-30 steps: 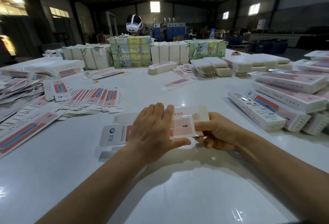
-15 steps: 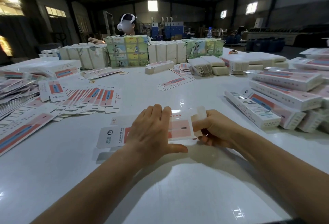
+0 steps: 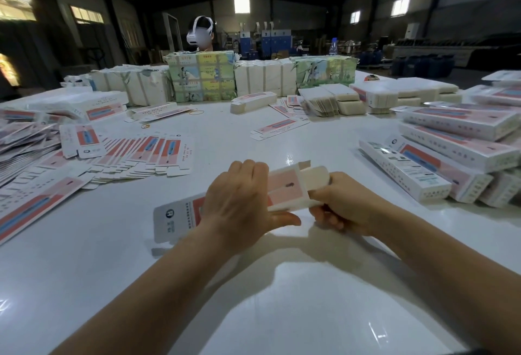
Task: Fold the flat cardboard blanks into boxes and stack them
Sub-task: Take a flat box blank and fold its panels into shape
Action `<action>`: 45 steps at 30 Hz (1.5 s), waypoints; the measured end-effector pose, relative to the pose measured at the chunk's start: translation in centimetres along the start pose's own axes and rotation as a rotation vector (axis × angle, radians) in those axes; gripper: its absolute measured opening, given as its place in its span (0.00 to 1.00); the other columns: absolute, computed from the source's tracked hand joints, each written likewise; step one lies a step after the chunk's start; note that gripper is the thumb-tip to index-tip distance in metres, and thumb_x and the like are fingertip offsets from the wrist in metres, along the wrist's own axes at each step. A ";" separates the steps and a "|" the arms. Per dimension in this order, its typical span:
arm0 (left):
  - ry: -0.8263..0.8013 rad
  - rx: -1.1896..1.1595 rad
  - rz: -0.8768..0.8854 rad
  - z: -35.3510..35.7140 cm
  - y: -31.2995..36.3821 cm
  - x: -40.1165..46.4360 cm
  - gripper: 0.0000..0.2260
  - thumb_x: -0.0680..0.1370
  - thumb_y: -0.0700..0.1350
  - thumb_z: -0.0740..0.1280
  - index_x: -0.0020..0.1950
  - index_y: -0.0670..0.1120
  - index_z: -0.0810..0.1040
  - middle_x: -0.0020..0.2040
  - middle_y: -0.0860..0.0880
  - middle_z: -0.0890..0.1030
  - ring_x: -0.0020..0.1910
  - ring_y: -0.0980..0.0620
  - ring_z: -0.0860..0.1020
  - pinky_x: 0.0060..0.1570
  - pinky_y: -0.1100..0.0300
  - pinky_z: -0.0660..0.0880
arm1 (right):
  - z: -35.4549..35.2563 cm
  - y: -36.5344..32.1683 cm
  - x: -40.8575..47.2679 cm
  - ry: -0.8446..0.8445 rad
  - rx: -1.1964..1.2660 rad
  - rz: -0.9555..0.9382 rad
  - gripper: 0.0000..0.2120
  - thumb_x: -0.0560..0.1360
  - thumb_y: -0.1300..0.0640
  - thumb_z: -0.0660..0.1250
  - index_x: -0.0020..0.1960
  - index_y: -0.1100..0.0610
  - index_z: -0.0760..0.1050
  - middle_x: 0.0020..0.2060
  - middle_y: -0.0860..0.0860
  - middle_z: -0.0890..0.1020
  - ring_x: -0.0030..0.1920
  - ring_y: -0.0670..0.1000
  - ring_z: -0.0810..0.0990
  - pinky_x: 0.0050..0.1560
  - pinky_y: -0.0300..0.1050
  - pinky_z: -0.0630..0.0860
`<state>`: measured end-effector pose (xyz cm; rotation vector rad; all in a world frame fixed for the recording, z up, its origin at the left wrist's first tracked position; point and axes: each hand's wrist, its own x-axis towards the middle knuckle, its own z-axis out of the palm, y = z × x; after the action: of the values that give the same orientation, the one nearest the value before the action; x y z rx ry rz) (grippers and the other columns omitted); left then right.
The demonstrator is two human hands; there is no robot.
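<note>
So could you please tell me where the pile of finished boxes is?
The finished boxes lie stacked on the table's right side, beyond the right hand.

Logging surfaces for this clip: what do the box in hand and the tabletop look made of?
Box: thin printed paperboard, apparently; unprinted beige flap, sharp creases. Table: white, glossy and hard, mirroring ceiling lights; laminate or painted board, can't tell which.
</note>
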<state>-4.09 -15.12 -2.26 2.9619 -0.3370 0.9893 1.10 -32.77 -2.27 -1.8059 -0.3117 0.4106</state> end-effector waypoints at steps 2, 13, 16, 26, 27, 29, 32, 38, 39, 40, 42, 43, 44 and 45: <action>-0.016 0.010 -0.030 -0.4 -0.3 0.0 0.37 0.61 0.76 0.54 0.49 0.44 0.73 0.40 0.48 0.76 0.34 0.49 0.71 0.28 0.57 0.71 | 0.0 -0.1 0.0 -0.072 0.161 0.055 0.09 0.77 0.65 0.57 0.48 0.65 0.76 0.21 0.53 0.70 0.19 0.46 0.61 0.19 0.33 0.59; -0.335 -0.404 -0.128 -0.4 -2.1 -0.6 0.27 0.71 0.65 0.65 0.64 0.57 0.62 0.59 0.53 0.72 0.51 0.53 0.76 0.47 0.56 0.80 | -0.5 -0.6 0.2 -0.049 0.316 0.100 0.12 0.75 0.66 0.56 0.43 0.62 0.78 0.20 0.51 0.69 0.18 0.44 0.60 0.18 0.32 0.55; -0.292 -0.317 -0.179 -0.7 -2.5 -0.4 0.28 0.66 0.72 0.57 0.59 0.57 0.61 0.55 0.54 0.73 0.46 0.53 0.78 0.44 0.54 0.80 | -0.3 -0.7 0.4 0.149 0.441 0.073 0.11 0.78 0.59 0.61 0.39 0.60 0.76 0.22 0.52 0.72 0.18 0.46 0.64 0.18 0.35 0.59; -0.246 -0.266 -0.300 -0.6 -2.8 -0.4 0.32 0.63 0.75 0.50 0.56 0.54 0.63 0.53 0.54 0.74 0.43 0.53 0.77 0.42 0.53 0.79 | 2.1 0.9 -0.1 0.597 -0.471 -0.586 0.13 0.75 0.63 0.67 0.59 0.58 0.80 0.52 0.45 0.74 0.58 0.48 0.71 0.55 0.27 0.63; -0.246 -0.258 -0.293 -0.6 -2.6 -0.4 0.32 0.63 0.75 0.49 0.56 0.54 0.63 0.53 0.54 0.74 0.43 0.52 0.77 0.42 0.52 0.79 | 2.2 1.0 -0.2 0.613 -0.485 -0.604 0.12 0.76 0.63 0.67 0.59 0.57 0.80 0.55 0.44 0.73 0.61 0.47 0.67 0.59 0.27 0.60; -0.252 -0.242 -0.270 -0.4 -1.9 -0.4 0.33 0.63 0.75 0.48 0.57 0.54 0.64 0.53 0.54 0.73 0.45 0.52 0.77 0.43 0.52 0.79 | 2.4 1.1 -0.3 0.601 -0.529 -0.642 0.12 0.77 0.62 0.66 0.58 0.55 0.81 0.61 0.42 0.70 0.64 0.45 0.61 0.63 0.33 0.57; -0.258 -0.218 -0.252 -0.2 -1.4 -0.3 0.34 0.63 0.74 0.47 0.59 0.54 0.63 0.53 0.53 0.73 0.46 0.51 0.77 0.44 0.52 0.79 | 2.5 1.1 -0.5 0.540 -0.509 -0.628 0.12 0.78 0.62 0.64 0.56 0.53 0.82 0.64 0.40 0.67 0.68 0.44 0.58 0.64 0.28 0.54; -0.275 -0.270 -0.163 -0.3 -1.3 -0.7 0.36 0.62 0.75 0.45 0.61 0.54 0.65 0.55 0.55 0.74 0.46 0.53 0.77 0.45 0.54 0.79 | 2.2 0.3 -0.8 0.332 -0.277 -0.492 0.15 0.68 0.55 0.55 0.45 0.50 0.79 0.68 0.41 0.68 0.72 0.39 0.56 0.70 0.39 0.57; -0.280 -0.259 -0.148 -0.2 -1.3 -0.7 0.37 0.62 0.75 0.45 0.61 0.54 0.65 0.55 0.54 0.74 0.46 0.53 0.77 0.45 0.54 0.79 | 2.3 0.3 -0.9 0.320 -0.236 -0.482 0.14 0.68 0.55 0.55 0.46 0.48 0.77 0.67 0.44 0.71 0.71 0.41 0.60 0.70 0.44 0.62; -0.285 -0.244 -0.141 -0.1 -1.2 -0.8 0.37 0.62 0.75 0.45 0.61 0.54 0.65 0.55 0.54 0.74 0.45 0.54 0.77 0.44 0.55 0.79 | 2.3 0.4 -0.9 0.328 -0.192 -0.480 0.13 0.69 0.56 0.57 0.49 0.46 0.75 0.64 0.47 0.74 0.69 0.43 0.65 0.68 0.46 0.68; -0.290 -0.204 -0.147 0.0 -1.3 -0.7 0.36 0.62 0.75 0.44 0.61 0.54 0.65 0.55 0.54 0.74 0.45 0.54 0.76 0.43 0.56 0.79 | 2.4 0.5 -0.9 0.344 -0.143 -0.490 0.18 0.74 0.63 0.61 0.58 0.45 0.70 0.59 0.50 0.77 0.62 0.44 0.74 0.61 0.39 0.74; -0.289 -0.177 -0.155 0.1 -1.3 -0.7 0.36 0.62 0.75 0.43 0.60 0.54 0.65 0.54 0.54 0.74 0.44 0.54 0.76 0.42 0.57 0.78 | 2.4 0.7 -1.0 0.341 -0.162 -0.488 0.23 0.75 0.66 0.62 0.64 0.44 0.66 0.58 0.48 0.77 0.59 0.40 0.75 0.57 0.32 0.74; -0.284 -0.147 -0.160 0.1 -1.3 -0.7 0.36 0.63 0.75 0.43 0.60 0.55 0.65 0.54 0.55 0.74 0.43 0.54 0.75 0.40 0.58 0.76 | 2.5 0.8 -0.9 0.342 -0.210 -0.481 0.27 0.76 0.67 0.62 0.69 0.45 0.63 0.56 0.46 0.76 0.56 0.36 0.74 0.52 0.25 0.72; -0.278 -0.112 -0.158 0.2 -1.2 -0.7 0.35 0.63 0.75 0.42 0.59 0.55 0.64 0.53 0.55 0.74 0.41 0.54 0.73 0.37 0.60 0.73 | 2.7 0.9 -0.9 0.346 -0.261 -0.474 0.29 0.77 0.67 0.61 0.73 0.47 0.60 0.54 0.43 0.76 0.53 0.33 0.74 0.49 0.21 0.68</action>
<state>-4.30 -13.81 -2.78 2.9665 -0.1489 0.5255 -0.83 -31.04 -3.70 -1.9398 -0.5506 -0.2852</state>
